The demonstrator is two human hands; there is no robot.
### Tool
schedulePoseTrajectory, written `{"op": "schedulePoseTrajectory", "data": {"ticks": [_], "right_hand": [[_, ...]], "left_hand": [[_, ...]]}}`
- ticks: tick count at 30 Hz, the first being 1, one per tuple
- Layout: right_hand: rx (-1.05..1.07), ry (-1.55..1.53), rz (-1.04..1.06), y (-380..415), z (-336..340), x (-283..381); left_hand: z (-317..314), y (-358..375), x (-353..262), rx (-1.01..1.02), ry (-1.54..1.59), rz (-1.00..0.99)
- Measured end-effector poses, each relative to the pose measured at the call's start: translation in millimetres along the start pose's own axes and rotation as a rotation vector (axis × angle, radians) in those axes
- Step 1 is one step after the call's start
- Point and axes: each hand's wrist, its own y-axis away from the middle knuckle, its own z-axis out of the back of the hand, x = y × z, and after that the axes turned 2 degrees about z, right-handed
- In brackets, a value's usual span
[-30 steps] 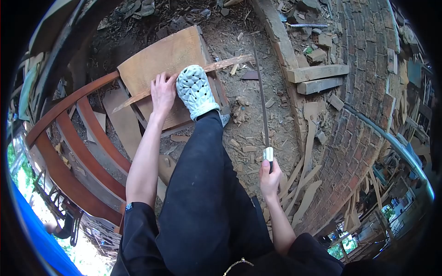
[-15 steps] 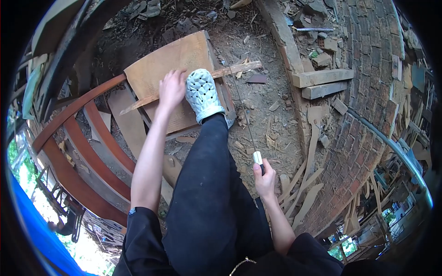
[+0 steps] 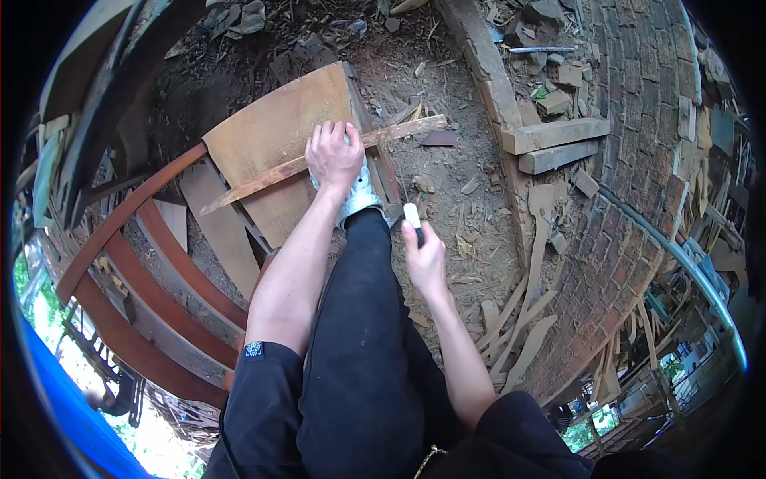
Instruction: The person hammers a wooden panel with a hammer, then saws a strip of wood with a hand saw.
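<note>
My left hand (image 3: 333, 157) is closed over a long, rough wooden strip (image 3: 267, 177), beside and partly over the pale clog (image 3: 361, 195) on my foot. The strip lies across a tan wooden panel (image 3: 287, 104), and its splintered right end juts past the panel's edge. My right hand (image 3: 425, 259) is wrapped round the white and black handle of a handsaw (image 3: 411, 214). Its thin blade is seen nearly edge-on, pointing away from me near the panel's right edge; its teeth cannot be made out.
A reddish-brown slatted chair back (image 3: 163, 267) lies to the left. At right, two short timber blocks (image 3: 557, 136) rest across a long beam (image 3: 487, 72) by a brick surface (image 3: 614, 263). Wood offcuts (image 3: 523, 351) and chips litter the dirt floor.
My left hand has moved right, from beside the clog onto the strip and over the clog. My right hand has brought the handsaw forward and left, closer to the panel.
</note>
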Motion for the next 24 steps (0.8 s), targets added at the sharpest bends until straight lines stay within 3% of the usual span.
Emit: {"op": "schedulePoseTrajectory", "data": {"ticks": [4,9,12,16,18,21,24], "right_hand": [[-0.012,-0.025,-0.039,25,6,12],[0.071,0.012,-0.066,134,66,-9],[0.056,-0.088,-0.106,120,65,-5],[0.003,-0.041,0.006,5,7,22],[0.025,0.0,-0.047,-34,-10,37],[-0.012,-0.068,-0.037,2,8,40],[0.062,0.013,-0.083,103,59,32]], "left_hand": [[-2,0,1,0.007,-0.026,-0.002],[-1,0,-2,0.011,-0.034,0.007],[1,-1,-2,0.007,-0.035,0.008],[-2,0,-1,0.014,-0.032,0.005],[-1,0,2,0.014,-0.039,-0.002],[-2,1,2,0.014,-0.03,0.0],[-2,1,0,0.011,-0.032,0.016]]}}
